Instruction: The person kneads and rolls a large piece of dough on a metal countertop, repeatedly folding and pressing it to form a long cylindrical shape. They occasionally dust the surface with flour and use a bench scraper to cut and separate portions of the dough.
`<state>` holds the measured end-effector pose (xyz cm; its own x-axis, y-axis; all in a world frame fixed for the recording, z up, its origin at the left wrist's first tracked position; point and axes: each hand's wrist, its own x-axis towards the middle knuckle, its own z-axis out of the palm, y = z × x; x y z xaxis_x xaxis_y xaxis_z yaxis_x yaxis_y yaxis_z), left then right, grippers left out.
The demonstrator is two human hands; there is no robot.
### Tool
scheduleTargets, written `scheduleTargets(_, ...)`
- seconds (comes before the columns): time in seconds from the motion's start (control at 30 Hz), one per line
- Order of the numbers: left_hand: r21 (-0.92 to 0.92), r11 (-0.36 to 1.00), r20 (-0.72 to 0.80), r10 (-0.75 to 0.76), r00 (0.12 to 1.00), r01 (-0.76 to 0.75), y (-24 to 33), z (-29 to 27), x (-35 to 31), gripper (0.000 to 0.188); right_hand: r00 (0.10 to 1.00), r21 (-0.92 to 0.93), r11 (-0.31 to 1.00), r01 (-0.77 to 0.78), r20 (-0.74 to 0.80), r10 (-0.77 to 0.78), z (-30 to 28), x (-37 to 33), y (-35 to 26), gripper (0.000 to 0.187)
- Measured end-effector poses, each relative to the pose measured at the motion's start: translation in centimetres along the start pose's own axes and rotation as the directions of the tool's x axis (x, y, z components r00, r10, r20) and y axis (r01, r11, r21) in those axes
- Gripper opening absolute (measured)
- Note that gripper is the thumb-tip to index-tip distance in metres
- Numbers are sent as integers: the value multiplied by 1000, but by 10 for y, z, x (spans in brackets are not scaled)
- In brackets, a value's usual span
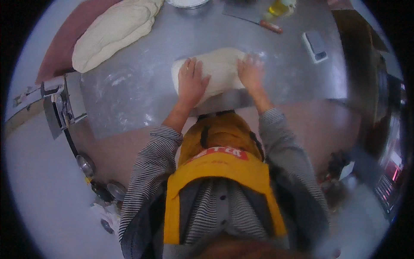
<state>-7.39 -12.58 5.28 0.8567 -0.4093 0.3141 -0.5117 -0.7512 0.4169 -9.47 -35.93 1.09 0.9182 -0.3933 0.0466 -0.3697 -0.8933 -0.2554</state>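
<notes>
A smooth lump of pale dough (pixel 220 69) lies on the metal tabletop (pixel 146 84) right in front of me. My left hand (pixel 191 84) presses on its left part, fingers outstretched and thumb apart. At the right end of the dough rests my right hand (pixel 251 75); its fingers are a little blurred but look extended over the edge. Neither hand is wrapped around anything. Light streaks of flour mark the metal near both hands.
A much larger mass of dough (pixel 118 34) lies at the far left. A bowl of white powder (pixel 188 3) is at the far edge. Far right are a wooden-handled blade (pixel 271 26), a bottle of yellow liquid (pixel 279 7) and a flat grey-and-white device (pixel 316 46).
</notes>
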Motion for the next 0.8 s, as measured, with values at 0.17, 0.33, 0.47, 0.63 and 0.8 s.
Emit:
scheduleTargets(0.17, -70, 998, -72, -3, 997, -2, -3, -2, -13, 54, 930, -15, 930, 367, -23, -368, -4, -10, -9, 51)
scheduleTargets(0.33, 9, 998, -78, -62, 995, 63, 3, 9, -18, 50, 905, -44, 911, 411, -97, -413, 14, 0, -10, 43)
scheduleTargets(0.47, 42, 997, -124, -61, 990, 66, -20, 29, -8, 48, 912, -93, 920, 380, -130, -389, 31, 20, -16, 41)
scheduleTargets(0.63, 69, 996, -172, -42, 984, 55, -63, 51, 42, 46, 904, -89, 923, 375, -188, -385, 50, 70, -23, 32)
scheduleTargets(0.8, 56, 996, -260, -51, 964, 68, -89, 72, 100, 26, 913, -35, 931, 362, -187, -362, 66, 111, -15, 25)
